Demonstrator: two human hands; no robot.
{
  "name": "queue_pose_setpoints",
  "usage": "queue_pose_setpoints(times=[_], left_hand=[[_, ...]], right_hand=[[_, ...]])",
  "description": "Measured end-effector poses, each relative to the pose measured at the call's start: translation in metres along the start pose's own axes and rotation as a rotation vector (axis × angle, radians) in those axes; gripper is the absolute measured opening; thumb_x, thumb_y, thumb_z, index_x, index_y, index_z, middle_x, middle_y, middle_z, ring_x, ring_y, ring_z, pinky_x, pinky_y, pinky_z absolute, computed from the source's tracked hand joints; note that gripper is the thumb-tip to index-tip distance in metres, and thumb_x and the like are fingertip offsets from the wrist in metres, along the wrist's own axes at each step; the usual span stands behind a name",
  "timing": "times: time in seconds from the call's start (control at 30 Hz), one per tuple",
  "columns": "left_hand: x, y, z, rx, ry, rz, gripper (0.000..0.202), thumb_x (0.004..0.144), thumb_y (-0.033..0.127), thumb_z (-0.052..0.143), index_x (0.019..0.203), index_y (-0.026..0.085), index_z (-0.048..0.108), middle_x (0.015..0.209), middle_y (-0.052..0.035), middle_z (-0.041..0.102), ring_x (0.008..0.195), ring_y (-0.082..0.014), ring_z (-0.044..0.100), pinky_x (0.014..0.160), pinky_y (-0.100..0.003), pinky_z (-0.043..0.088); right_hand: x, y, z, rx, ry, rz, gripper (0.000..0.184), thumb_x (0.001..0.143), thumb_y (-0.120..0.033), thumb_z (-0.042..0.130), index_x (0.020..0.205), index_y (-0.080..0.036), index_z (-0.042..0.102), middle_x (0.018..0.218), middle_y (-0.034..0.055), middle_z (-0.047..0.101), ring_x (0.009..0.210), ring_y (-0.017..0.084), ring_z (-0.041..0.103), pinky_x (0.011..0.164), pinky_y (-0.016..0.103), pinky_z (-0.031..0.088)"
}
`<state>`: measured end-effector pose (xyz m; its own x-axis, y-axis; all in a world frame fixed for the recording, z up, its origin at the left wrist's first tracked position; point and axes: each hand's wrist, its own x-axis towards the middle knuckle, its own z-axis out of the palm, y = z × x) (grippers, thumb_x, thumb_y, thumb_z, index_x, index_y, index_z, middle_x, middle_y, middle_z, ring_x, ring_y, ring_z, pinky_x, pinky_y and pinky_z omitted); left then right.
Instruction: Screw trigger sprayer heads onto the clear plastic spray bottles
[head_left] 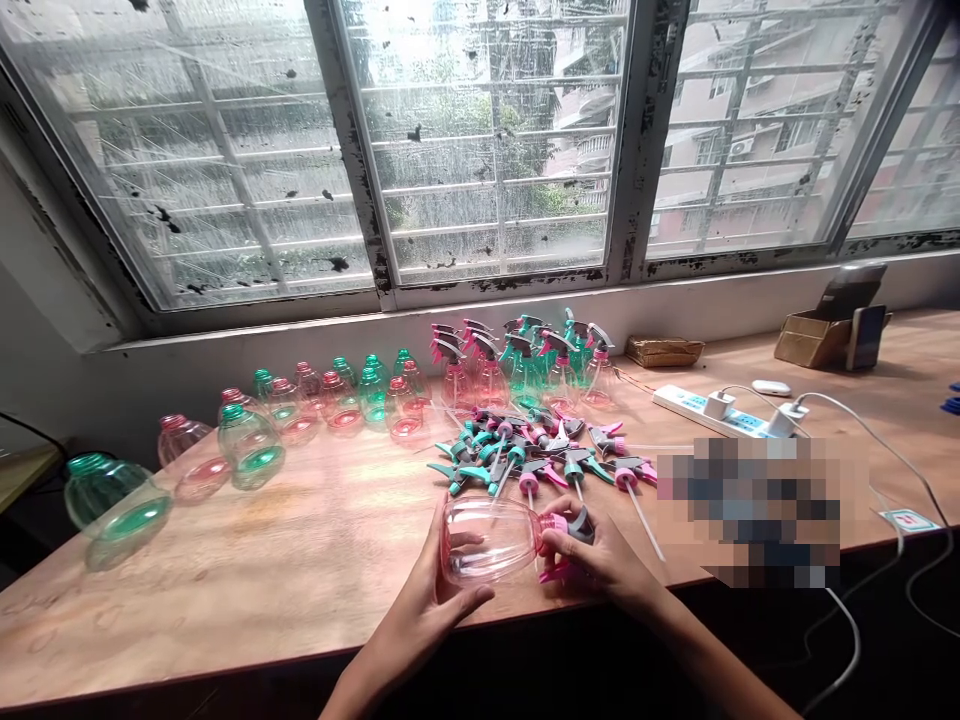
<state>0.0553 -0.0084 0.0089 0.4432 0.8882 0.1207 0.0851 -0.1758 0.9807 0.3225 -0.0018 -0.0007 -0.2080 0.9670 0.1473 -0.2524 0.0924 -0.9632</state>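
Observation:
A clear pink spray bottle [489, 540] lies on its side in the air over the table's front edge, its neck pointing right. My left hand [442, 585] is wrapped around its base end. At the neck, my right hand [589, 550] grips a pink and grey spray trigger head [559, 525], whose collar meets the bottle mouth; how far it is threaded I cannot tell. Just behind the bottle lies a pile of loose trigger heads [517, 450] in pink, teal and grey, several with their straws sticking out.
Open pink and green bottles [251, 445] stand along the left and back. Several bottles with trigger heads [525, 365] stand near the window wall. To the right are a power strip [727, 412] with cables, a brown packet [664, 351] and a cardboard box [814, 335]. A blurred patch hides something.

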Motion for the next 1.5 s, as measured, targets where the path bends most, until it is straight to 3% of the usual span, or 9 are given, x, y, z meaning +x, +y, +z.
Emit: queue_pose_setpoints(times=[0.1, 0.27, 0.5, 0.77, 0.93, 1.13, 1.27, 1.37, 1.5], left_hand=[[0.002, 0.0, 0.001, -0.024, -0.027, 0.01, 0.111, 0.089, 0.048, 0.078, 0.165, 0.031, -0.001, 0.148, -0.017, 0.05, 0.141, -0.0351, 0.048, 0.115, -0.047, 0.041], [0.004, 0.0, 0.002, -0.008, -0.034, 0.076, 0.11, 0.091, 0.046, 0.076, 0.163, 0.04, -0.007, 0.169, -0.014, 0.021, 0.147, -0.0351, 0.041, 0.121, -0.051, 0.033], [0.005, -0.003, 0.001, 0.104, 0.016, 0.157, 0.099, 0.095, 0.043, 0.071, 0.162, 0.048, -0.003, 0.168, -0.0106, 0.021, 0.141, -0.0343, 0.046, 0.117, -0.054, 0.038], [0.005, -0.007, -0.002, 0.105, -0.005, 0.177, 0.094, 0.098, 0.04, 0.067, 0.161, 0.05, -0.002, 0.166, -0.0111, 0.024, 0.138, -0.0328, 0.049, 0.115, -0.053, 0.041], [0.004, -0.007, -0.003, 0.132, -0.006, 0.189, 0.087, 0.102, 0.043, 0.06, 0.162, 0.046, -0.003, 0.161, -0.014, 0.035, 0.133, -0.0314, 0.055, 0.112, -0.052, 0.045], [0.002, -0.001, 0.0, 0.075, 0.017, 0.103, 0.115, 0.09, 0.043, 0.077, 0.163, 0.037, -0.012, 0.164, -0.0157, 0.033, 0.139, -0.0326, 0.051, 0.119, -0.049, 0.037], [0.002, 0.003, 0.001, -0.011, -0.018, 0.027, 0.102, 0.095, 0.047, 0.071, 0.165, 0.032, -0.001, 0.158, -0.0168, 0.041, 0.145, -0.0333, 0.044, 0.119, -0.049, 0.037], [0.003, 0.003, 0.001, -0.018, -0.027, 0.05, 0.101, 0.092, 0.044, 0.074, 0.165, 0.036, 0.004, 0.165, -0.015, 0.031, 0.147, -0.0355, 0.042, 0.118, -0.05, 0.039], [0.004, -0.005, 0.003, 0.062, 0.048, 0.186, 0.1, 0.093, 0.038, 0.074, 0.163, 0.045, 0.003, 0.173, -0.0095, 0.014, 0.147, -0.0371, 0.041, 0.117, -0.055, 0.041]], right_hand=[[0.0, -0.003, 0.001, 0.006, 0.004, -0.021, 0.042, 0.079, -0.05, 0.086, 0.095, -0.018, 0.063, 0.074, 0.0016, 0.076, 0.064, 0.017, 0.071, 0.062, 0.029, 0.061], [0.0, -0.003, 0.002, 0.006, 0.012, -0.007, 0.042, 0.079, -0.049, 0.086, 0.096, -0.018, 0.063, 0.077, 0.0015, 0.076, 0.064, 0.017, 0.071, 0.062, 0.031, 0.064], [0.0, 0.005, -0.001, 0.004, -0.02, 0.002, 0.038, 0.081, -0.045, 0.086, 0.096, -0.018, 0.063, 0.076, 0.0012, 0.075, 0.065, 0.017, 0.071, 0.062, 0.032, 0.066], [-0.001, -0.002, 0.001, -0.006, -0.016, -0.007, 0.04, 0.079, -0.048, 0.086, 0.094, -0.018, 0.063, 0.077, 0.0024, 0.076, 0.064, 0.016, 0.07, 0.06, 0.03, 0.065], [-0.001, -0.003, 0.003, 0.016, -0.009, 0.006, 0.043, 0.079, -0.05, 0.086, 0.095, -0.018, 0.062, 0.076, 0.0019, 0.075, 0.064, 0.017, 0.07, 0.062, 0.033, 0.066], [0.0, 0.001, 0.0, -0.003, -0.014, 0.0, 0.04, 0.08, -0.046, 0.086, 0.096, -0.017, 0.063, 0.077, 0.0021, 0.075, 0.065, 0.016, 0.071, 0.061, 0.031, 0.064], [0.0, 0.003, 0.0, 0.011, -0.013, 0.02, 0.041, 0.079, -0.046, 0.087, 0.096, -0.018, 0.063, 0.076, 0.0019, 0.075, 0.064, 0.017, 0.071, 0.061, 0.033, 0.065], [0.0, 0.0, 0.002, 0.023, 0.011, 0.0, 0.042, 0.078, -0.049, 0.087, 0.095, -0.018, 0.063, 0.075, 0.0018, 0.076, 0.063, 0.017, 0.07, 0.06, 0.032, 0.065], [0.0, -0.003, 0.003, 0.017, 0.012, -0.01, 0.044, 0.078, -0.051, 0.086, 0.096, -0.018, 0.062, 0.076, 0.0024, 0.076, 0.064, 0.017, 0.071, 0.061, 0.031, 0.064]])
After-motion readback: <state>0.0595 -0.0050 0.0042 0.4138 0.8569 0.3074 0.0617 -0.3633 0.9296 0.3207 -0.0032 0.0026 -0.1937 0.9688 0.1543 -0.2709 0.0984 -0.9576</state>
